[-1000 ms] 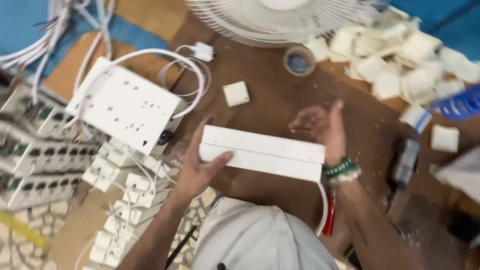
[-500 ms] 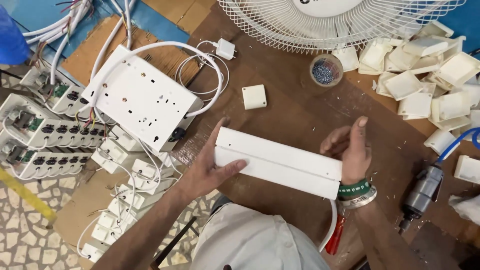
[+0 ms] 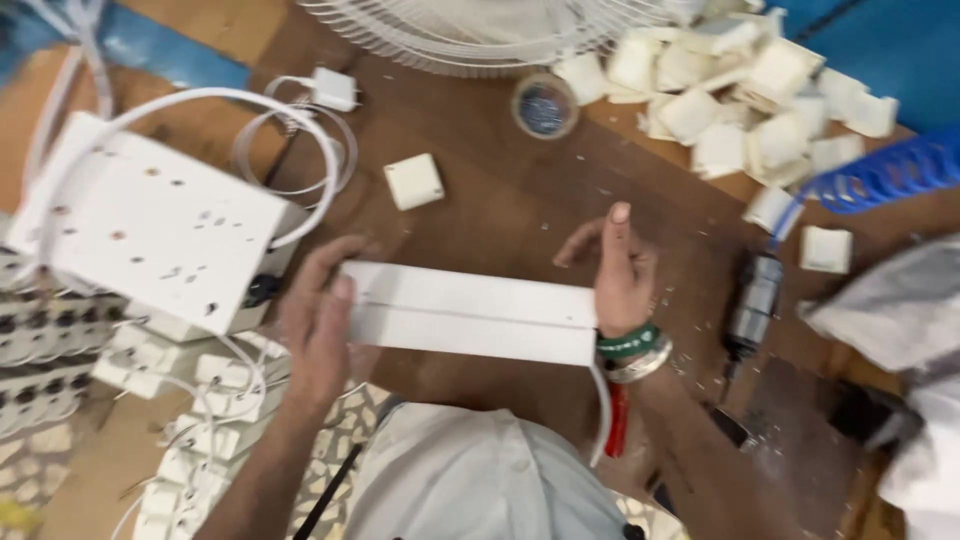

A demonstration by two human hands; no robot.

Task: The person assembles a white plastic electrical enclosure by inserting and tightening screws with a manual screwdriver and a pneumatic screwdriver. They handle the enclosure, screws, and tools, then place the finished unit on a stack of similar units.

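Head view showed left hand (image 3: 318, 330) and right hand (image 3: 622, 272) fingers grasping the white casing's (image 3: 470, 325) ends, steadying it level above the tabletop (image 3: 500, 200).

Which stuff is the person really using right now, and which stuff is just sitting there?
In use:
left hand
right hand
long white box, held at both ends

Just lying about:
small white square
tape roll
pile of white pieces
big white board
white cable
fan guard
grey tool
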